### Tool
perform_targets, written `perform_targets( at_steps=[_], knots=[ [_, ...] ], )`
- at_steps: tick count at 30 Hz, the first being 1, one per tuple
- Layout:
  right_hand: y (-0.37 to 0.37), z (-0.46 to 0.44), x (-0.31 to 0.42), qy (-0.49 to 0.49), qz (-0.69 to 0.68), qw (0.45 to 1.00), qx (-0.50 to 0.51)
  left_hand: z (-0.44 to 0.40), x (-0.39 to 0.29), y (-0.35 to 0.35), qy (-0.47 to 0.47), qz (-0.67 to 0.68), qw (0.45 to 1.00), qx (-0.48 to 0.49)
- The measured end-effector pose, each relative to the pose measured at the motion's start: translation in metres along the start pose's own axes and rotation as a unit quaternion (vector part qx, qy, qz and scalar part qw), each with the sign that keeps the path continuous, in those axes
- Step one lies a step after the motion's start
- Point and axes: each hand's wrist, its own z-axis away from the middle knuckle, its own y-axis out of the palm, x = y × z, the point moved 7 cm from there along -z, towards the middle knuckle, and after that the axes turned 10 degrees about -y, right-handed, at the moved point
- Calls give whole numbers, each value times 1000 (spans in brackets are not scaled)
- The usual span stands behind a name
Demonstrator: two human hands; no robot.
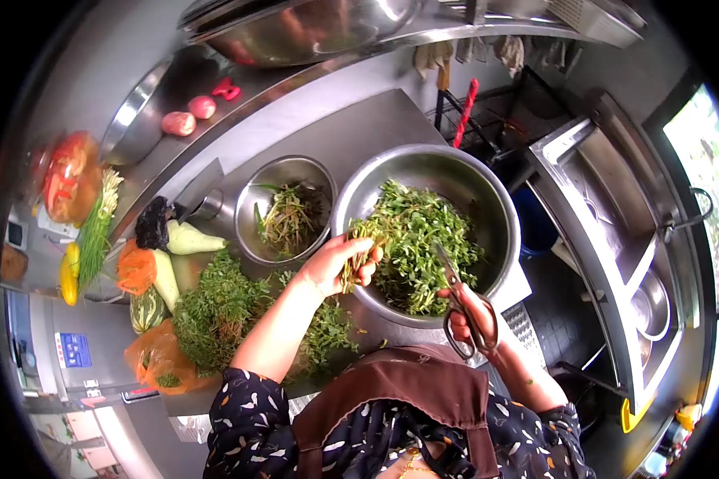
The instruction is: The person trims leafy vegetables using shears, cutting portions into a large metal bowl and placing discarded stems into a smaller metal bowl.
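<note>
My left hand (pixel 337 265) is closed around a bunch of green stems (pixel 352 267) at the left rim of a large steel bowl (pixel 499 211). Leafy green sprigs (pixel 423 239) fill much of that bowl. In my right hand (pixel 473 318) are kitchen scissors (pixel 460 305), my fingers through the handles, the blades pointing into the greens over the bowl's right side. A smaller steel bowl (pixel 248 209) with stem trimmings (pixel 293 219) stands left of the large one. Uncut leafy greens (pixel 224 307) lie in a heap beside my left forearm.
At the left are a pale green gourd (pixel 193 238), orange plastic bags (pixel 148 351), a striped squash (pixel 148 310), spring onions (pixel 102 223) and yellow squash (pixel 69 275). A shelf above holds steel basins (pixel 295 36). To the right stands a steel sink (pixel 599 191).
</note>
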Motion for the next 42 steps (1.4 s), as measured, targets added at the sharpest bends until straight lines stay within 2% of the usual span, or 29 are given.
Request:
perform_targets(
  at_steps=[3, 4, 6, 7, 8, 9, 10, 11, 13, 14, 15, 17, 19, 22, 24, 25, 26, 27, 29, 31, 32, 33, 35, 37, 39, 41, 42],
  knots=[
    [7, 9, 2, -12, 17, 1000, 8, 11, -26, -17, 65, 7, 998, -7],
    [10, 12, 6, -38, 45, 998, 14, 20, -45, -25, 120, -22, 992, -18],
    [15, 15, 10, -63, 78, 995, 12, 40, -79, -63, 186, -52, 965, -176],
    [16, 16, 10, -71, 82, 994, 14, 50, -94, -83, 208, -113, 939, -251],
    [16, 15, 10, -74, 77, 994, 18, 56, -104, -100, 178, -172, 920, -303],
    [18, 15, 11, -75, 72, 994, 15, 68, -116, -137, 112, -338, 813, -462],
    [18, 16, 13, -77, 88, 993, 10, 88, -132, -135, 113, -501, 661, -547],
    [19, 16, 15, -81, 102, 992, 3, 104, -146, -122, 106, -637, 471, -601],
    [16, 17, 18, -111, 120, 986, 7, 124, -153, -112, 178, -676, 448, -558],
    [17, 18, 22, -123, 132, 984, 0, 130, -150, -107, 236, -668, 476, -520],
    [12, 17, 21, -135, 150, 980, -3, 129, -144, -121, 245, -613, 573, -486],
    [15, 17, 24, -133, 158, 978, -14, 124, -120, -95, 161, -544, 693, -446],
    [12, 13, 11, -71, 60, 996, -12, 105, -91, -74, 139, -539, 737, -383],
    [33, 11, 3, -13, 29, 998, 63, 58, -51, -34, 128, -561, 775, -262],
    [38, 10, 0, -1, 3, 999, 48, 26, -25, -6, 139, -686, 677, -230],
    [38, 10, 2, -7, 4, 999, 47, 1, -4, -5, 112, -716, 665, -180],
    [39, 11, 4, -26, -4, 998, 52, -16, 9, 5, 130, -737, 638, -180],
    [37, 14, 6, -27, -4, 998, 50, -33, 17, 12, 106, -735, 646, -176],
    [34, 21, 14, -64, 1, 997, 47, -56, 36, 24, 70, -789, 579, -191],
    [27, 26, 16, -69, -9, 997, 39, -76, 50, 33, 90, -848, 493, -170],
    [21, 29, 16, -71, -1, 997, 30, -82, 54, 40, 106, -843, 504, -154],
    [16, 31, 16, -72, 7, 997, 20, -86, 61, 45, 118, -875, 443, -153],
    [5, 32, 13, -72, -19, 997, -5, -104, 75, 46, 158, -873, 438, -145],
    [-1, 33, 13, -84, -20, 996, -18, -107, 75, 48, 162, -862, 458, -143],
    [-5, 32, 13, -86, -33, 995, -24, -101, 50, 57, 253, -776, 561, -136],
    [-8, 33, 14, -87, -45, 995, -29, -83, 17, 60, 310, -729, 592, -152],
    [-6, 34, 17, -95, -35, 995, -20, -88, 5, 42, 250, -719, 628, -164]
  ],
)
